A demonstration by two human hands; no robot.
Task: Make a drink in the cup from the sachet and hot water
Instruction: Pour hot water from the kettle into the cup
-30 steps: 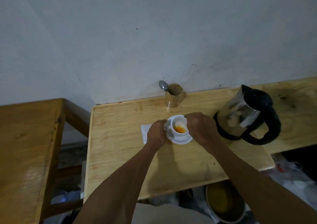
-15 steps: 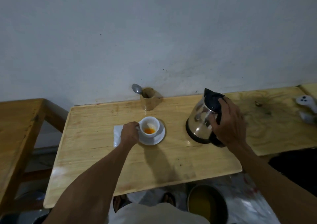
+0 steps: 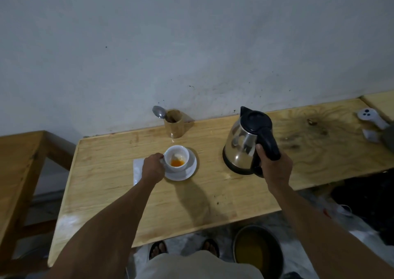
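Observation:
A white cup point(image 3: 177, 155) stands on a white saucer point(image 3: 187, 173) in the middle of the wooden table point(image 3: 110, 184). Orange powder and some white powder lie in its bottom. My left hand point(image 3: 153, 168) grips the cup's handle on its left side. A steel kettle point(image 3: 245, 148) with a black lid and handle stands upright to the right of the cup. My right hand point(image 3: 275, 165) is wrapped around the kettle's black handle. A white sachet or paper point(image 3: 137, 168) lies flat under my left hand, left of the saucer.
A wooden holder point(image 3: 174, 126) with a spoon point(image 3: 159, 112) stands by the wall behind the cup. A white controller point(image 3: 371, 119) lies at the table's far right. A second wooden table point(image 3: 17, 172) is on the left. A round pot point(image 3: 258, 250) sits on the floor below the table edge.
My right hand left the cup, moved right and closed around the kettle's handle. My left hand stayed at the cup's handle. The view shifted right.

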